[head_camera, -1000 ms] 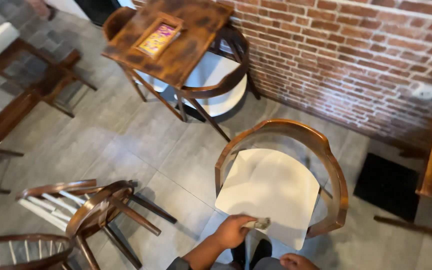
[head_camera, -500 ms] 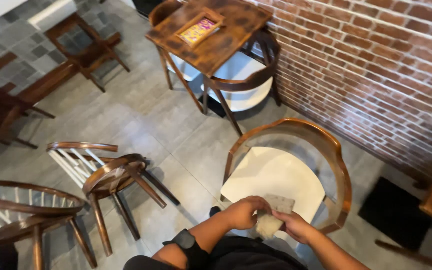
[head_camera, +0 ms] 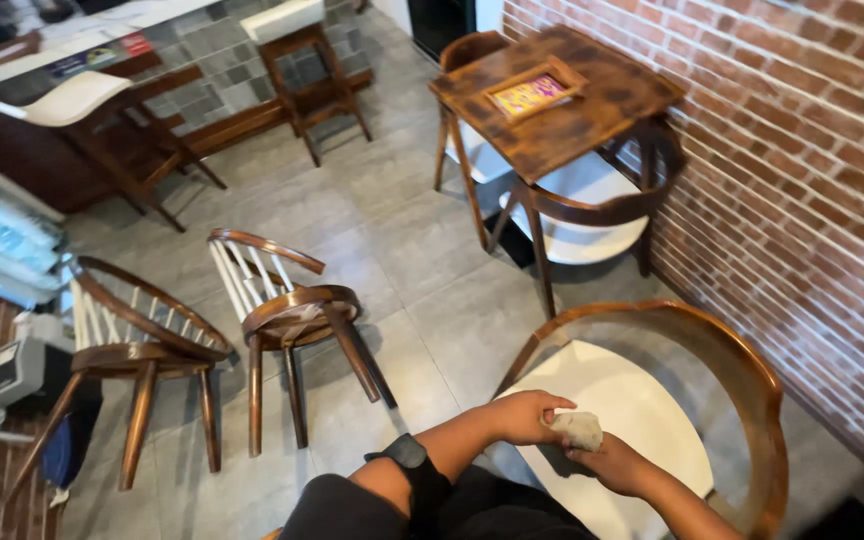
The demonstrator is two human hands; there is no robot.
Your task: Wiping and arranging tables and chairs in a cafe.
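Both my hands hold a small grey folded cloth (head_camera: 578, 430) just above the white seat (head_camera: 642, 420) of a wooden round-backed chair (head_camera: 752, 370) at the lower right. My left hand (head_camera: 524, 416), with a black watch on its wrist, grips the cloth from the left. From below and to the right, my right hand (head_camera: 614, 464) holds the same cloth.
A wooden table (head_camera: 562, 110) with a colourful framed card stands by the brick wall (head_camera: 812, 160), white-seated chairs tucked under it. Two stools with curved spindle backs (head_camera: 282, 310) (head_camera: 142, 345) stand at left on the grey tiled floor. Bar stools (head_camera: 297, 40) line a counter at the top left.
The view has swung left and up, bringing the counter and stools into sight. Both hands stay together on the cloth over the chair seat.
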